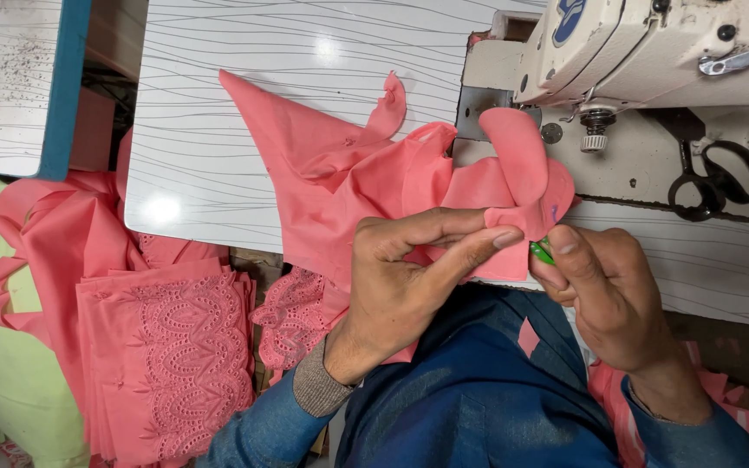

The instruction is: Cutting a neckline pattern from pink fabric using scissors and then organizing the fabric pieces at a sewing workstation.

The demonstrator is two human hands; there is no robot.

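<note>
A folded edge of the pink fabric piece (409,178) is pinched between thumb and fingers of the left hand (409,277); the cloth is spread across the white tabletop (218,104), reaching up to the sewing machine (652,52); a small green tool (542,252) is gripped in the right hand (604,290), its tip touching the fabric's folded edge; black scissors (721,178) are laid on the machine bed, well apart from the hands; a stack of pink embroidered pieces (166,347) is seen below the tabletop, to the left.
</note>
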